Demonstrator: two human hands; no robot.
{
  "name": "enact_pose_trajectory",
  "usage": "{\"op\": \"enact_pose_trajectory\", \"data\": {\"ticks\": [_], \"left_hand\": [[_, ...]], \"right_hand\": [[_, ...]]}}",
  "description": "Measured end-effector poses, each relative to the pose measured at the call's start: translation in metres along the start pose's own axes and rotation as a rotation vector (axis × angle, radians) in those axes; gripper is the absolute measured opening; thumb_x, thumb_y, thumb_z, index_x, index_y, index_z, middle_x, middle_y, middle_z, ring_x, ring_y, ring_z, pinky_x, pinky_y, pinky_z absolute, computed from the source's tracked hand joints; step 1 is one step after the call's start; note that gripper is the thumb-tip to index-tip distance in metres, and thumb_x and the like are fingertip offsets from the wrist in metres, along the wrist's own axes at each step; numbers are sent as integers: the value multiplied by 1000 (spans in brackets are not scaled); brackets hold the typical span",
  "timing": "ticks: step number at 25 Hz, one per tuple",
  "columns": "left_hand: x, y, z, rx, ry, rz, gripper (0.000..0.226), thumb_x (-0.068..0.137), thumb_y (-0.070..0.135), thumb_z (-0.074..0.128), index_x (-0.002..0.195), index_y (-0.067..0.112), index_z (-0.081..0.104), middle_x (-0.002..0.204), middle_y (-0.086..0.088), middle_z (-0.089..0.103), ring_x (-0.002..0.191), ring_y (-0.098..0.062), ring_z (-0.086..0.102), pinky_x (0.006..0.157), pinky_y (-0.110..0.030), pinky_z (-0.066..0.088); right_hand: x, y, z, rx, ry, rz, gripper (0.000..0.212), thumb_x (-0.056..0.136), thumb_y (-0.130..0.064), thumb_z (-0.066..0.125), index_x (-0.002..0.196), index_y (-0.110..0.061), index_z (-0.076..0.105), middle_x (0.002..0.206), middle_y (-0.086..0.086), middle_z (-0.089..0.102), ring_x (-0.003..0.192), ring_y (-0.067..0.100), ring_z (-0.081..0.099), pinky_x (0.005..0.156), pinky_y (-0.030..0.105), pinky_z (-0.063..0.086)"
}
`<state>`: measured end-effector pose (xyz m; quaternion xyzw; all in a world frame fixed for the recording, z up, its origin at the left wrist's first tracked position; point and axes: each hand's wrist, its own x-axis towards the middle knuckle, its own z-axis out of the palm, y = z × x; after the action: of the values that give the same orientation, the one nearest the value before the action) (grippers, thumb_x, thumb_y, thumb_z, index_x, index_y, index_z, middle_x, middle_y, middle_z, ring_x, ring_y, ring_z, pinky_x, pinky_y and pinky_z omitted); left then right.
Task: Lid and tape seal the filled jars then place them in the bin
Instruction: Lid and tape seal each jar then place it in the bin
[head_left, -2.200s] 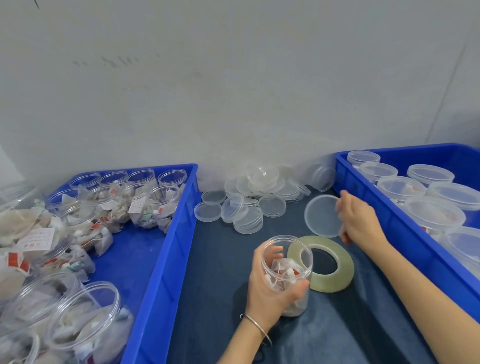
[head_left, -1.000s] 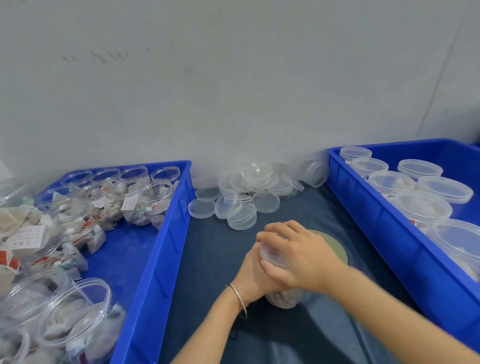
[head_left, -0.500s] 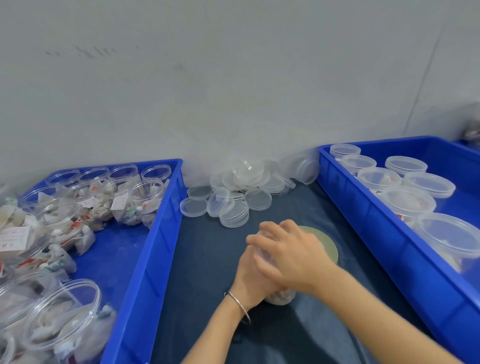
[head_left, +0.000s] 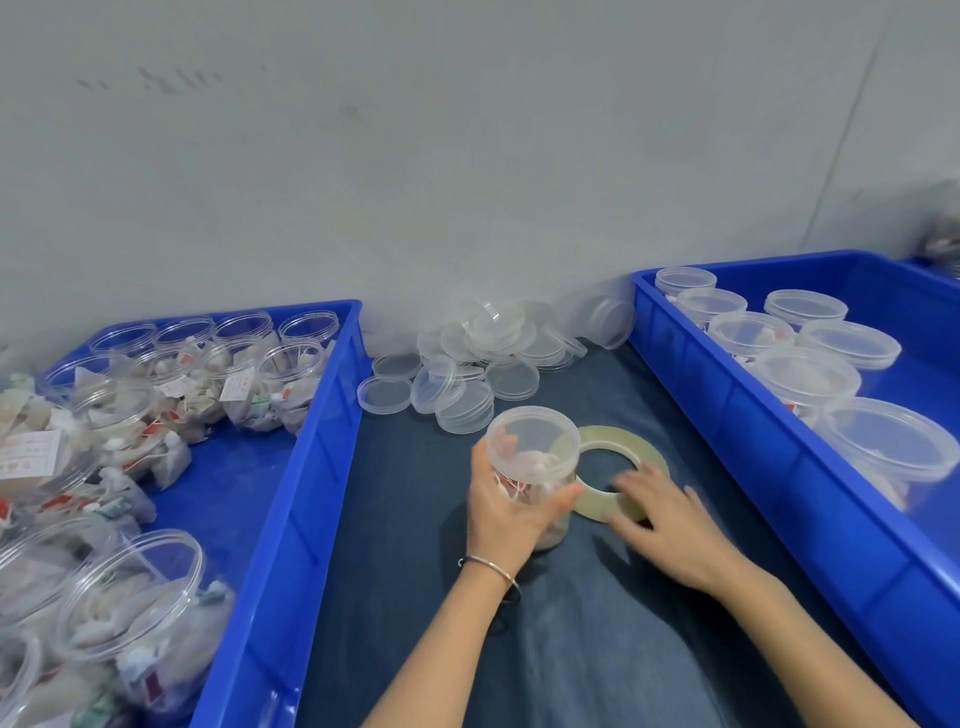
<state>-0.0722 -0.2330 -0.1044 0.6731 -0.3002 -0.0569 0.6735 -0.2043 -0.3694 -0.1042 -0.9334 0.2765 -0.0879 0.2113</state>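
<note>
Head view, fingers: the left hand (head_left: 506, 512) has fingers and thumb curled round the filled jar (head_left: 535, 475), clamped on its wall below the lid (head_left: 532, 434); the right hand (head_left: 670, 530) lies with fingers (head_left: 636, 480) spread and nearly straight, tips on the tape roll (head_left: 621, 470), gripping nothing.

Head view, task object: the jar stands upright on the dark mat (head_left: 571, 649), held between the two bins, its lid seated on top; the tape roll lies flat just beside it, partly behind the jar.

Head view, step in hand: judged as lidding done, taping about to begin; no tape is seen on the jar.

Head view, next move: likely calls for closing the right fingers on the roll, finding its free end, and running tape round the seam of lid and jar while the left hand steadies or turns it.

Head view, surroundings: left blue bin (head_left: 291, 519) holds open jars stuffed with sachets; right blue bin (head_left: 779, 467) holds lidded jars; a heap of loose lids (head_left: 483, 364) lies against the wall (head_left: 467, 156).

Head view, obstructions: the loose lids lie near the roll's far side; the right bin's wall stands between jar and its resting place, so the jar must be lifted over it.
</note>
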Motion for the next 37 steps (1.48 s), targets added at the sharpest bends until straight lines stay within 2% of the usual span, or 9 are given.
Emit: {"op": "enact_pose_trajectory", "data": {"ticks": [2,5,7,9,11,16,24,28,37], "left_hand": [[3,5,-2,-25,-27,-8,90,50,15,94,124,22,44,123,1,51,111,3,51,93,-11,43],[-2,16,-11,-101,-66,-8,115,52,35,87,145,21,22,141,3,33,127,-3,40,93,-4,36],[-10,27,-16,-35,121,83,88,69,26,83,140,24,31,138,9,37,124,-4,45,89,-8,41],[-16,41,-19,31,284,260,47,86,14,66,128,20,46,123,11,50,109,-7,55,87,-24,48],[-18,62,-15,65,172,347,35,92,15,53,126,21,49,117,12,53,105,-8,56,87,-22,47],[-15,92,-7,224,-366,202,57,93,48,35,144,22,34,146,16,36,131,16,25,108,-6,21],[-31,91,-4,293,-105,455,31,90,14,60,119,4,65,122,4,61,114,2,51,97,-12,41],[-33,88,-2,213,55,478,15,82,10,68,95,5,75,97,7,68,93,0,61,84,-11,47],[-39,117,-8,246,-182,357,12,89,14,55,78,15,60,77,9,58,74,-2,54,70,-15,44]], "right_hand": [[-7,15,11,-316,-99,-25,55,93,-59,39,139,-31,34,144,-23,27,145,4,8,115,50,-3],[-7,8,4,-423,60,-52,43,95,-58,31,116,-25,48,120,-13,49,129,7,38,115,48,6],[-7,-9,-10,-36,226,56,43,93,-58,33,97,-19,51,93,-6,58,96,18,57,91,41,39],[-14,-30,-28,559,358,182,40,92,-54,39,82,-16,48,67,-3,55,66,21,53,65,36,42],[-28,-49,-39,783,445,134,35,93,-46,42,73,-18,44,56,-5,48,54,10,43,59,32,40],[-56,-83,-41,497,393,-169,39,80,-61,32,81,-23,41,51,-12,48,45,9,41,47,17,32],[-61,-84,-40,285,466,-112,46,78,-63,28,90,-20,39,59,-9,46,44,17,44,49,33,33],[-66,-83,-39,215,459,-128,28,88,-45,49,88,-18,42,56,-8,47,42,19,40,46,32,34],[-63,-81,-55,39,557,-152,51,94,-50,41,89,-2,55,69,-5,58,37,26,49,36,37,42]]}}
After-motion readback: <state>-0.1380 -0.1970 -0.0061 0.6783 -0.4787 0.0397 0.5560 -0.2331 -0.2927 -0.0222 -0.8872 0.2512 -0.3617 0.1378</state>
